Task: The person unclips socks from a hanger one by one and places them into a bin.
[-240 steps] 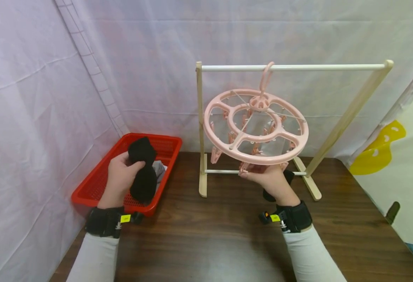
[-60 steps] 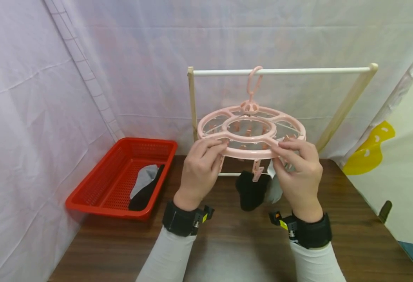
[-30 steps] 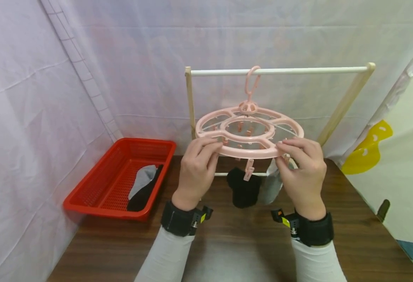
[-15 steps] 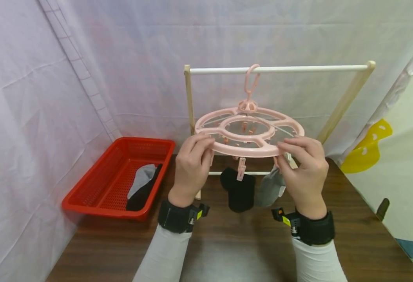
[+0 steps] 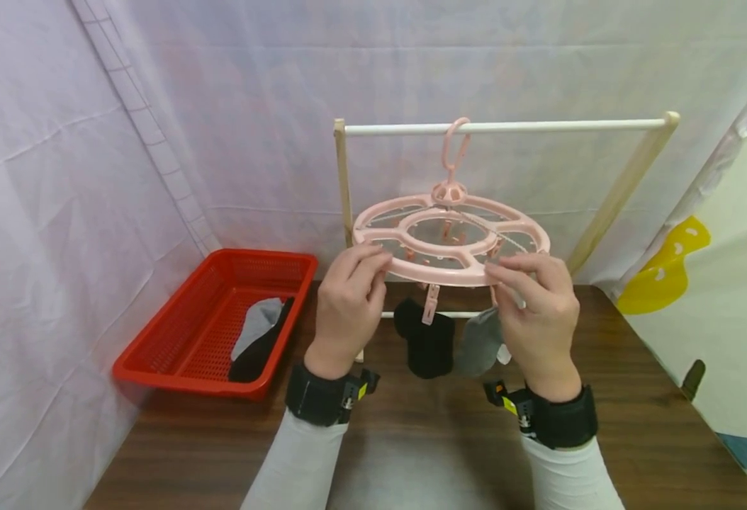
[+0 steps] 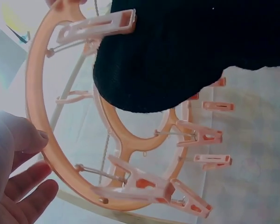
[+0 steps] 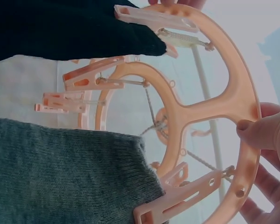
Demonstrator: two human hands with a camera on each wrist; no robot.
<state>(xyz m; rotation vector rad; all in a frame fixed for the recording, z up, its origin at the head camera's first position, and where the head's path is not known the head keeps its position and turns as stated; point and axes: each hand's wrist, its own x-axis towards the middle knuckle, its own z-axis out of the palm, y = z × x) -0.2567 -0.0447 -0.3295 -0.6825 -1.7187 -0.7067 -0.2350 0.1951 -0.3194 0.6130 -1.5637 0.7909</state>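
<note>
A pink round clip hanger [image 5: 437, 274] hangs by its hook from a white rail. My left hand [image 5: 348, 304] pinches its rim at the front left, thumb [image 6: 25, 135] against the ring. At the front right, my right hand [image 5: 539, 319] holds the same rim between thumb [image 7: 259, 133] and fingers. Between the hands a black sock [image 5: 431, 350] dangles from a pink clip [image 5: 431, 304]. Beside it hangs a grey sock [image 5: 480, 343], its cuff gripped by another clip [image 7: 177, 198]. A small white piece of cloth [image 5: 504, 354] shows partly behind my right hand.
On the left of the brown table [image 5: 424, 453] stands a red basket [image 5: 188, 386] holding a grey sock [image 5: 259, 322] and a black one [image 5: 255, 365]. The rail's wooden posts [image 5: 628, 184] rise behind the hands. White curtains enclose the back and left.
My left hand has left the basket, where it held black socks, and now grips the hanger. Lately the hanger has turned, carrying the black and grey socks leftward; my right hand shifted slightly left.
</note>
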